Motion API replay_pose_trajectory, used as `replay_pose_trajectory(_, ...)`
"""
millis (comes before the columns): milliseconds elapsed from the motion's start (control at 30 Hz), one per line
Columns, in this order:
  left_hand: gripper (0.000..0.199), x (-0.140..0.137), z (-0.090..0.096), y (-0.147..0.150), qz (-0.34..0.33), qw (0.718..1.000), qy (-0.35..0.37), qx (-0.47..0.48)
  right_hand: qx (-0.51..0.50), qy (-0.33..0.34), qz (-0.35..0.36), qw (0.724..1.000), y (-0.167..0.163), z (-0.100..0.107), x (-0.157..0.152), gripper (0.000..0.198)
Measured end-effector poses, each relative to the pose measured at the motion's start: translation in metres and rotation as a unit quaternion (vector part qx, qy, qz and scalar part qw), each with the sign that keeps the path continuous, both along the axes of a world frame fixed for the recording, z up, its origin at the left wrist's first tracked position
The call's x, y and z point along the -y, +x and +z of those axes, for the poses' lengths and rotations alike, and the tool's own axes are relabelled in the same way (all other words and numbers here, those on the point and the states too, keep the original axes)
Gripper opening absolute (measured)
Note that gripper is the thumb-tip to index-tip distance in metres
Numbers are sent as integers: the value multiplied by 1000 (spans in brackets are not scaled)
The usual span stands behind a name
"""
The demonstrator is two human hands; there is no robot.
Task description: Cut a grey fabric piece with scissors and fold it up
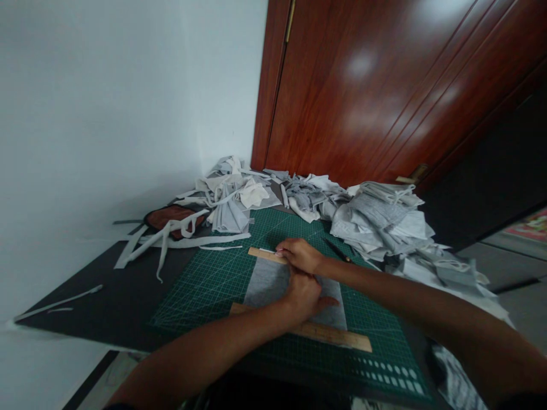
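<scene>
A light grey piece of cloth (267, 279) lies flat on a green cutting mat (205, 290). Across its far edge runs a wooden ruler (256, 253). A second wooden ruler (342, 336) crosses its near edge. My right hand (302, 256) is at the far ruler, its fingers pinched together beside a thin white strip (267, 250); what they grip is too small to make out. My left hand (304, 293) rests on the cloth just below, thumb spread to the right, its fingertips partly hidden by my right hand.
A dark-handled knife or pen-like tool (337, 249) lies right of the hands. Heaps of grey and white cloth (380, 216) line the mat's right side, with more cloth (233, 199) at the back left. White strips (192, 242) trail over a brown pouch-like item (171, 219). Behind stands a wooden door (342, 102).
</scene>
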State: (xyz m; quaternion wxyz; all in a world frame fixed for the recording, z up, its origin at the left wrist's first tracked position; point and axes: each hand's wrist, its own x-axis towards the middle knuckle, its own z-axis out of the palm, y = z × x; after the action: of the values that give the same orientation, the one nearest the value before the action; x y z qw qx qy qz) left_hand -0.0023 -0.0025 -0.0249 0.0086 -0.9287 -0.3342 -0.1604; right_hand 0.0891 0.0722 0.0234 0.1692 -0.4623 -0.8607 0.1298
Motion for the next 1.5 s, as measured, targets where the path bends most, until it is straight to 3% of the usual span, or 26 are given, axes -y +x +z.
replay_pose_trajectory(267,88,-1,-3,0,-12,1000,-16,-13,27,28,-8,999,-40,-2,-19,16)
replay_pose_trajectory(900,85,-2,-1,0,-14,1000,-23,-12,59,22,6,998,-38,-3,-20,19)
replay_pose_trajectory(1100,89,0,1,-1,0,1000,15,-8,89,-2,16,996,-3,5,-11,18)
replay_pose_trajectory(1500,105,0,6,-2,5,999,39,-9,131,-20,18,991,102,9,44,20)
